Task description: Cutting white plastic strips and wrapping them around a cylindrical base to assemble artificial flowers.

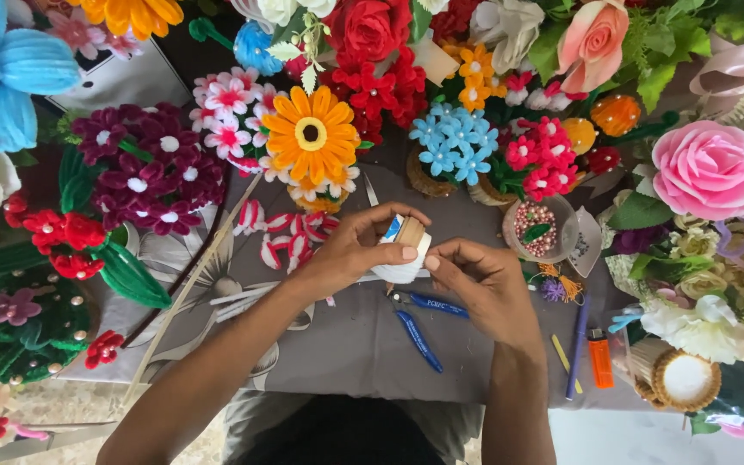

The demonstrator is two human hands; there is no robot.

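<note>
White roll between left hand and right hand.

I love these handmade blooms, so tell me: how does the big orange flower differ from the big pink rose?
The orange flower has flat, narrow, spread petals around a dark-ringed centre; the pink rose has broad, glossy petals curled into a spiral. The orange flower stands left of the hands, the rose far right. Both face upward.

Both bare forearms reach in from the near edge and converge toward the middle. The left hand curls its grip, thumb laid flat on top, fingers wrapped below. The right hand sits just beside it, knuckles up, fingertips pinched toward the left thumb
</note>
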